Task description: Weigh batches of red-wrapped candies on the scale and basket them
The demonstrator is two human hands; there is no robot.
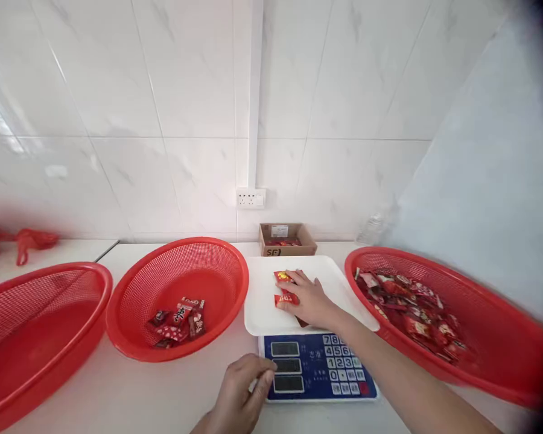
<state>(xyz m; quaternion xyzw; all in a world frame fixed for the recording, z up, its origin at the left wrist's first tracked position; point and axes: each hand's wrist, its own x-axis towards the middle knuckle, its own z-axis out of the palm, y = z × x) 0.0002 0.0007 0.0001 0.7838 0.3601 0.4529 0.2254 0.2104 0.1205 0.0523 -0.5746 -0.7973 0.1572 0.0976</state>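
My right hand (310, 300) lies over several small wrapped sweets on the white tray (265, 322) of a weighing scale. Its fingers are spread, and red packets (286, 299) stick out from beneath them; a dark piece shows under the palm. Below the tray is the scale's blue panel (314, 386), with three display windows and number keys. My left hand (244, 392) is at the panel's left edge, fingers curled and the thumb and forefinger tips close together beside the displays. Nothing shows in that hand.
A round red basket (131, 271) holding several wrapped sweets (178, 322) stands left of the scale. Another red basket (502, 377) with a larger heap is at the right. One more (102, 280) sits far left. Behind the tray is a cardboard box (289, 249) against the tiled wall.
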